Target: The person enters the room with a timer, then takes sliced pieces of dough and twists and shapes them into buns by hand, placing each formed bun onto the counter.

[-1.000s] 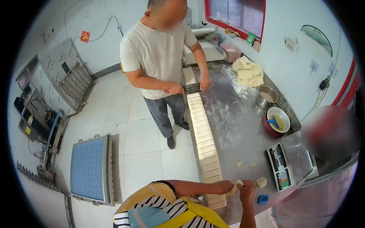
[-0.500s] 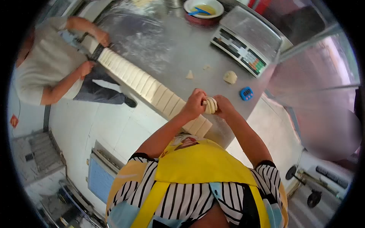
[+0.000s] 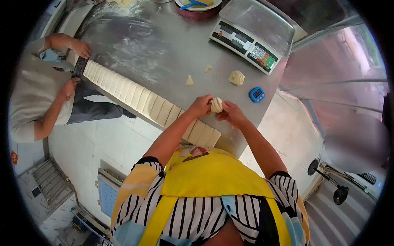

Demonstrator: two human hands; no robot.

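Observation:
Between my two hands is a small twisted piece of dough (image 3: 216,105) with folded strands, held just above the metal table. My left hand (image 3: 200,106) has its fingers closed on the dough's left side. From the other side, the fingers of my right hand (image 3: 233,115) pinch its right edge. Below my left forearm runs a long row of cut dough slices (image 3: 141,98) along the table's near edge. A finished-looking twisted bun (image 3: 236,78) lies farther up to the right.
A co-worker at the left holds a dark blade (image 3: 80,67) at the row's far end. A digital scale (image 3: 246,41), a blue timer (image 3: 257,94), dough scraps (image 3: 189,80) and a bowl (image 3: 199,5) with a blue utensil stand on the floured metal table (image 3: 172,53).
The view has shifted, so the table things appear farther left and higher. The dough between my hands has become more rounded. The co-worker's blade has tilted more upright.

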